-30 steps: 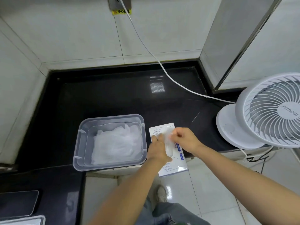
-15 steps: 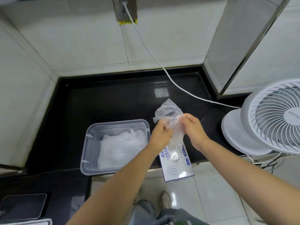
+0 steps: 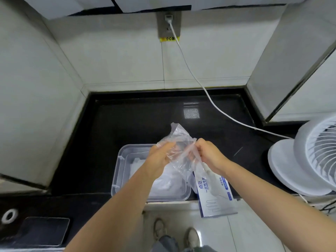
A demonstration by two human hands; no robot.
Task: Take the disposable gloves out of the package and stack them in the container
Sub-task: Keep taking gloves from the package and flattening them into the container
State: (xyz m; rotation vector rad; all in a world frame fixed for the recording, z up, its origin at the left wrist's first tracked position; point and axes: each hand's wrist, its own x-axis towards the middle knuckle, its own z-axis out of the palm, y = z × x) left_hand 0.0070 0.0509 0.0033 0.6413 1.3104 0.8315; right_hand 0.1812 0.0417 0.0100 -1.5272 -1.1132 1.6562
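Observation:
A clear disposable glove point(image 3: 179, 140) is stretched between both hands above the counter. My left hand point(image 3: 160, 157) pinches its left edge over the container. My right hand point(image 3: 207, 154) pinches its right edge, and the glove's lower part hangs down between the hands. The clear plastic container point(image 3: 121, 171) sits at the counter's front edge with a pile of clear gloves point(image 3: 167, 184) inside, partly hidden by my left forearm. The white and blue glove package point(image 3: 216, 197) lies flat to the right of the container, its near end overhanging the counter edge.
A white fan point(image 3: 309, 160) stands at the right, its white cord point(image 3: 200, 84) running across the black counter point(image 3: 141, 120) to a wall socket point(image 3: 169, 24). A dark phone point(image 3: 45, 230) lies at the lower left. Tiled walls enclose the counter's left and back.
The glove came up out of the package and both hands lifted it leftward, now above the container's right part. The hands have drawn apart and spread the glove.

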